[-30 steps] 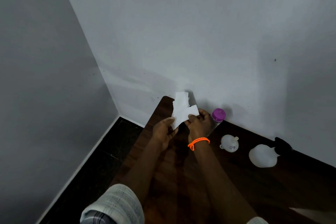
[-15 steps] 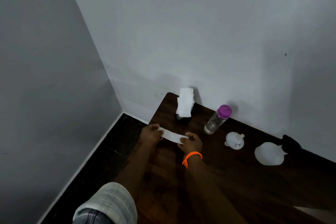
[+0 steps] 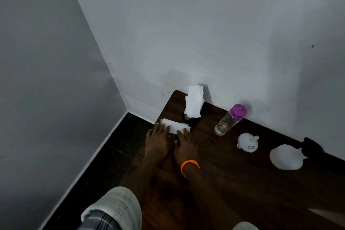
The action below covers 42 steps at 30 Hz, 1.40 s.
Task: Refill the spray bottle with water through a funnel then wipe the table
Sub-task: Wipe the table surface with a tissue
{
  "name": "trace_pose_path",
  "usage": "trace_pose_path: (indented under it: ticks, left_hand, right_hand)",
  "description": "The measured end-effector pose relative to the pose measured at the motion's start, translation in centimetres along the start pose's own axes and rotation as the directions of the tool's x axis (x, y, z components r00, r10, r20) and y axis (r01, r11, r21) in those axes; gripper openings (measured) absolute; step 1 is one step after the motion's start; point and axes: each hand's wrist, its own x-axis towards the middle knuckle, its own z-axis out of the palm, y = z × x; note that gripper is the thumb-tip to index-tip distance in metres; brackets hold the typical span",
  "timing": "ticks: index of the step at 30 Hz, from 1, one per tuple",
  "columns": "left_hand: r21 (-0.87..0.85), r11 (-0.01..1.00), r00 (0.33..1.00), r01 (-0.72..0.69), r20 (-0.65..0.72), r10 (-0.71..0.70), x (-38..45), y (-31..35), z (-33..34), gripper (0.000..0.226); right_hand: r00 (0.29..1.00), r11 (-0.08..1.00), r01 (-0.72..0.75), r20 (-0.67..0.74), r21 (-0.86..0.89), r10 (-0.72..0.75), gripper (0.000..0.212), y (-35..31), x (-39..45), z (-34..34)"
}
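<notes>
Spray bottle [image 3: 286, 157] (white, on its side); left hand [image 3: 157, 137] and right hand [image 3: 185, 143] flat, pressing tissue [image 3: 175, 127].

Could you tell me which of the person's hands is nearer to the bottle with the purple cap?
The right hand. It lies flat on the tissue, left of the purple-capped bottle; the left hand presses the tissue's other end, farther from it.
</notes>
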Motion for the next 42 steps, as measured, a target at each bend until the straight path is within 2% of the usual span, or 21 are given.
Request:
trace_pose_path:
  ticks: [3, 5, 9, 14, 22, 33, 36, 42]
  left_hand:
    - [0.102, 0.993, 0.997, -0.052, 0.068, 0.045, 0.9, -0.1, 0.7, 0.079]
    - [0.127, 0.990, 0.997, -0.053, 0.063, 0.045, 1.7, -0.3, 0.9, 0.077]
    - [0.118, 0.991, 0.997, -0.069, 0.053, 0.063, 2.7, -0.9, 0.5, 0.073]
    - [0.063, 0.997, 0.998, -0.034, 0.055, 0.031, 2.4, -1.9, 0.2, 0.061]
    - [0.070, 0.997, 0.988, 0.041, 0.145, -0.051, -1.2, -2.9, -0.7, 0.068]
    - [0.059, 0.990, 0.975, 0.130, 0.175, -0.139, -10.8, -5.0, -1.3, 0.069]
    - [0.041, 0.985, 0.970, 0.165, 0.177, -0.170, -13.7, -5.6, -1.4, 0.069]
    - [0.032, 0.976, 0.961, 0.214, 0.173, -0.216, -18.7, -6.9, -0.9, 0.069]
  right_hand:
    - [0.988, 0.983, 0.081, 0.140, -0.164, -0.058, 0.076, 0.1, 1.0, 0.2]
    - [0.975, 0.966, 0.124, 0.207, -0.226, -0.077, 0.085, 0.1, 2.0, 0.1]
    - [0.960, 0.953, 0.129, 0.276, -0.274, -0.050, 0.070, 0.1, 3.3, 0.4]
    - [0.966, 0.964, 0.136, 0.248, -0.228, -0.078, 0.084, 0.4, 2.0, 1.2]
    - [0.952, 0.966, 0.161, 0.289, -0.201, -0.099, 0.078, -0.2, -1.7, 2.2]
    - [0.923, 0.951, 0.232, 0.355, -0.205, -0.148, 0.072, -2.0, -9.6, 3.4]
    - [0.917, 0.944, 0.249, 0.367, -0.216, -0.158, 0.065, -2.4, -12.2, 4.1]
    - [0.914, 0.927, 0.304, 0.341, -0.220, -0.219, 0.058, -2.9, -17.0, 5.2]
